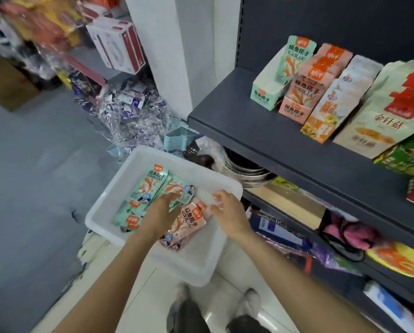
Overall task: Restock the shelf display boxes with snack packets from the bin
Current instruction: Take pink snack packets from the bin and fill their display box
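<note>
Low at the near centre, a white bin (100, 212) holds green packets (150, 183) and pink packets (189, 222); left hand (160, 212) presses flat on them, grip apart, right hand (230, 210) hovers loosely curled, holding nothing; 2 display boxes (263, 92) sit far right on the shelf (225, 111)

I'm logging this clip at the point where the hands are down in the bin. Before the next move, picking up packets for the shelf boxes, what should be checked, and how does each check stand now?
1. Packets left in the white bin: ok; green packets and pink packets lie inside.
2. Left hand on stock: ok; it lies over the packets, but whether it grips any cannot be told.
3. Right hand free: ok; fingers loosely curled above the bin, holding nothing.
4. Green display box has room: ok; only a few packets stand at its back.
5. Pink display box has room: cannot tell; it looks fairly full.
6. Colours kept apart in the bin: not ok; green and pink overlap under the left hand.
</note>
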`<state>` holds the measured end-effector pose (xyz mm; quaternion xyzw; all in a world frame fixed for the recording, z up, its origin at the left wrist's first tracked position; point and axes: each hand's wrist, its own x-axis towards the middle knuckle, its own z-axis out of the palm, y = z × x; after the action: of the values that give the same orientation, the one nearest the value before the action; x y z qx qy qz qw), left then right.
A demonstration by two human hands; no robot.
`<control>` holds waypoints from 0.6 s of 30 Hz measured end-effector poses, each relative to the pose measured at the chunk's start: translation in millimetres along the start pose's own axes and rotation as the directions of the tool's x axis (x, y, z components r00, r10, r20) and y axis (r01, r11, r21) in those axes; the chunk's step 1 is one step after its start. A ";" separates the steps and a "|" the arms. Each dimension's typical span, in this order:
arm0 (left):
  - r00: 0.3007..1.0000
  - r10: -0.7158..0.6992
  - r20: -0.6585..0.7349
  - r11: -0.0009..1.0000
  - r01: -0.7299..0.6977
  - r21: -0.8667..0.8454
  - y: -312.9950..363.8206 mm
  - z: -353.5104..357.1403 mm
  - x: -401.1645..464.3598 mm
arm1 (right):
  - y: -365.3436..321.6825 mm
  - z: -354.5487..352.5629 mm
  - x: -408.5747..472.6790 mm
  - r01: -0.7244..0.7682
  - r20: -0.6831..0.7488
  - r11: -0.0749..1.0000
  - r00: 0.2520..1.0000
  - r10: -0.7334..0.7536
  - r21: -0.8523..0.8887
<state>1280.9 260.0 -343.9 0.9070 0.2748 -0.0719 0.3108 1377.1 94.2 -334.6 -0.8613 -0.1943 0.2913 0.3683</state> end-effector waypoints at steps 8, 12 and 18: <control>0.968 0.116 0.221 0.951 -0.173 0.256 -76.7 -1.6 28.5 | -7.1 89.9 11.6 -0.246 -0.044 0.963 0.967 0.251 0.107; 0.915 0.203 0.348 0.861 -0.336 0.381 -104.7 0.7 43.1 | -3.7 124.1 10.3 -0.375 -0.077 0.926 0.923 0.378 0.044; 0.911 0.279 0.305 0.852 -0.381 0.359 -117.7 4.6 46.7 | 4.1 133.6 15.9 -0.451 -0.252 0.891 0.869 0.425 -0.051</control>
<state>1256.2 355.5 -423.4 0.9698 0.0526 -0.1831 0.1522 1303.5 169.9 -418.1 -0.9297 0.0355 0.2526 0.2657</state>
